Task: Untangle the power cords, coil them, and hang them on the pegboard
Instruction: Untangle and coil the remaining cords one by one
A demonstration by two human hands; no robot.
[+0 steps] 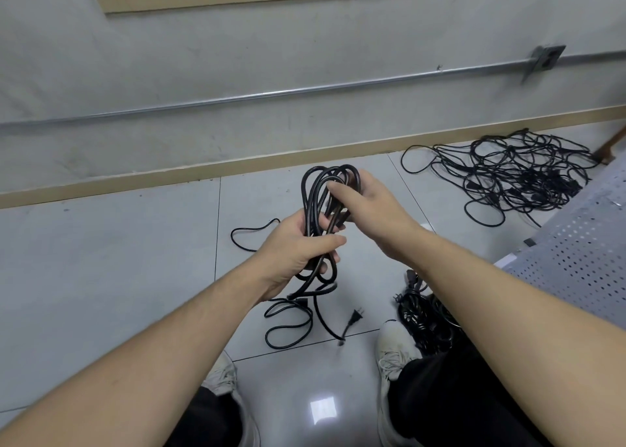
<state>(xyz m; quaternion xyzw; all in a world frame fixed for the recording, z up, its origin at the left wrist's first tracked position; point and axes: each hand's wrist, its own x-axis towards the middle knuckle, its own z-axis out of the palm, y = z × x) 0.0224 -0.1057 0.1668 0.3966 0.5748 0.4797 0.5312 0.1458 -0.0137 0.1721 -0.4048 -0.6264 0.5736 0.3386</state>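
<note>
- A black power cord [321,209], gathered into long loops, is held up above the tiled floor [118,260], in the middle of the view.
- The left hand [298,250] grips the lower half of the bundle, fingers curled round the strands and thumb laid across the front.
- The right hand [366,199] reaches in from the right at the top of the loops; its fingers are bent around the upper strands, holding them.
- Below the left hand the loose end of the cord trails down onto the floor in several slack loops, ending in a two-pin plug [355,316] lying just ahead of the right shoe [394,348].
- One more thin loop [250,235] lies on the floor behind the left hand.
- A dark bundle of cords [423,321] lies beside the right shoe, partly hidden by the right forearm.
- Well apart, by the skirting board [203,170] at upper right, a large tangled heap of black cords [515,175] is spread over the tiles.
- A white perforated panel [582,260] fills the right edge.
- A metal conduit [271,93] runs along the grey wall to a small box [545,59].
</note>
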